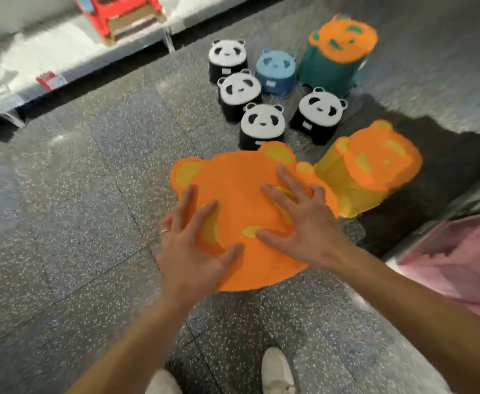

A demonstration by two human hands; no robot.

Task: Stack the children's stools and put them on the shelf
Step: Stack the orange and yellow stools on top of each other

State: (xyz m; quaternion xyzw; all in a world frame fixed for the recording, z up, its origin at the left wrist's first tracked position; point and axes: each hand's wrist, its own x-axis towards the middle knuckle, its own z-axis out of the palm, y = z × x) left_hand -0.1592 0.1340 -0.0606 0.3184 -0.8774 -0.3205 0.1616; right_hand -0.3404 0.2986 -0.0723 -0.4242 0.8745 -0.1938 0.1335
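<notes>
Pressing the orange bear stool (238,191) down, your left hand (193,245) and right hand (304,220) lie flat, fingers spread, gripping nothing. Stacking step; next, gather the panda stools (263,123) beyond.

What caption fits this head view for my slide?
Both open hands, left hand and right hand, press flat on the orange plastic bear-face stool.
</notes>
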